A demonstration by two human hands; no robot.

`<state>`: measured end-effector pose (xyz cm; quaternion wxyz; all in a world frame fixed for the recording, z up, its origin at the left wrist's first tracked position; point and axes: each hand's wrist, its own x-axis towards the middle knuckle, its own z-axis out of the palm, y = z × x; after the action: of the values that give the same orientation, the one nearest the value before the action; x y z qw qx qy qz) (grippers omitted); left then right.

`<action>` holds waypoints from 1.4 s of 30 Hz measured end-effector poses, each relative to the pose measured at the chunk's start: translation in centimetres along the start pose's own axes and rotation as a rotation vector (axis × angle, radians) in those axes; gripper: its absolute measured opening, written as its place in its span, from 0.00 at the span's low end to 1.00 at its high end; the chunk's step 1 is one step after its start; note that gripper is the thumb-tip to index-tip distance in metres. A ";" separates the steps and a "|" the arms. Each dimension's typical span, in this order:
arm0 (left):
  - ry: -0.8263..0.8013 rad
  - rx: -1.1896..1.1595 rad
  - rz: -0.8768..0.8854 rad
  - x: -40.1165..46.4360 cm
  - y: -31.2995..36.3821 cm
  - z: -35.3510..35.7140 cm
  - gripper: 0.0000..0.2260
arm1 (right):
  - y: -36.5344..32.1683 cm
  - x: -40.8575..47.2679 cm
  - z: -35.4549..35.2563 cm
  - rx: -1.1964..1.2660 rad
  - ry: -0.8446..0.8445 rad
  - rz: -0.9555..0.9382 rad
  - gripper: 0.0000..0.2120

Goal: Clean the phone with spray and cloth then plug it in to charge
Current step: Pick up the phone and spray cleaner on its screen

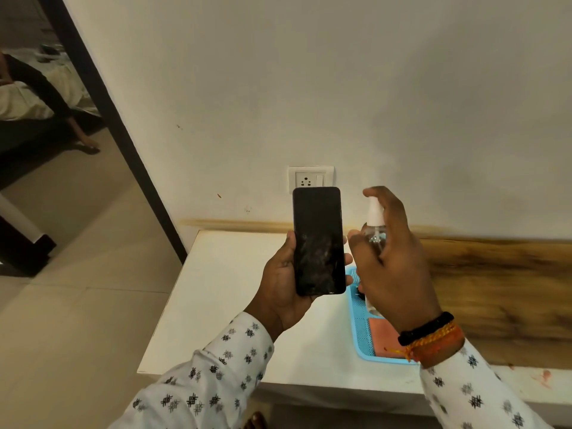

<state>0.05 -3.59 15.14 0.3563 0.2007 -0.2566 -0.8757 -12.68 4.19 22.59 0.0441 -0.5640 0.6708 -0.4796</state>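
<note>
My left hand [283,280] holds a black phone [318,239] upright, its dark smudged screen facing me. Just to its right, my right hand [393,261] grips a small clear spray bottle [375,230] with a white pump top, index finger resting on the pump and the nozzle facing the phone. Below the hands a blue tray [362,339] lies on the white table [235,298], with an orange cloth [382,335] in it. A white wall socket [310,178] sits on the wall right behind the phone's top. No charger cable is visible.
A wooden panel [501,286] runs along the wall to the right of the table. A dark door frame [123,144] stands at the left, with tiled floor [77,305] beyond it and another person sitting in the far room.
</note>
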 end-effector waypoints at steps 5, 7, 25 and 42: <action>-0.013 0.017 0.019 0.2 0.3 0.2 0.29 | 0.9 -2.5 0.0 -0.024 -0.046 0.015 0.20; -0.025 0.021 0.028 0.3 0.4 0.3 0.29 | 1.4 -3.3 0.0 -0.026 -0.052 0.032 0.21; -0.007 0.034 0.051 0.8 0.4 0.7 0.30 | 0.6 -8.9 1.6 0.010 -0.091 0.008 0.33; -0.066 0.004 0.059 0.6 0.1 0.0 0.29 | 1.3 -7.3 0.4 0.016 0.008 0.144 0.24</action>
<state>-0.26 -4.07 15.05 0.3731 0.1649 -0.2759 -0.8703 -10.71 9.63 17.94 0.0803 -0.5121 0.7057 -0.4830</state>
